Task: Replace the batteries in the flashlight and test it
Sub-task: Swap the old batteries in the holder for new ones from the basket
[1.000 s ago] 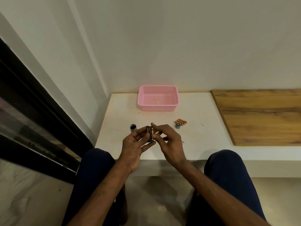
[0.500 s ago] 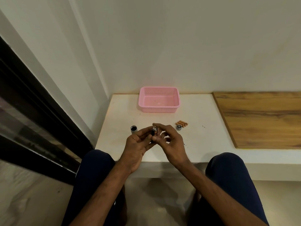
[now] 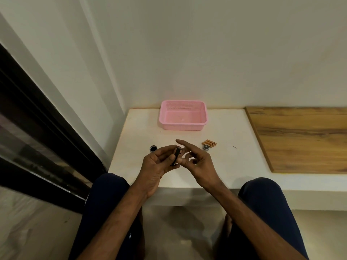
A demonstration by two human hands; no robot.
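Now batt holder [image 3: 176, 155] in left hand [image 3: 157, 166]

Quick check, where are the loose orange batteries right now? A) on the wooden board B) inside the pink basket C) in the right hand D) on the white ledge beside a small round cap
D: the small orange cylindrical batteries lie in a cluster on the white ledge, right next to the small round metallic cap, in front of the pink plastic basket and left of the brown wooden board.
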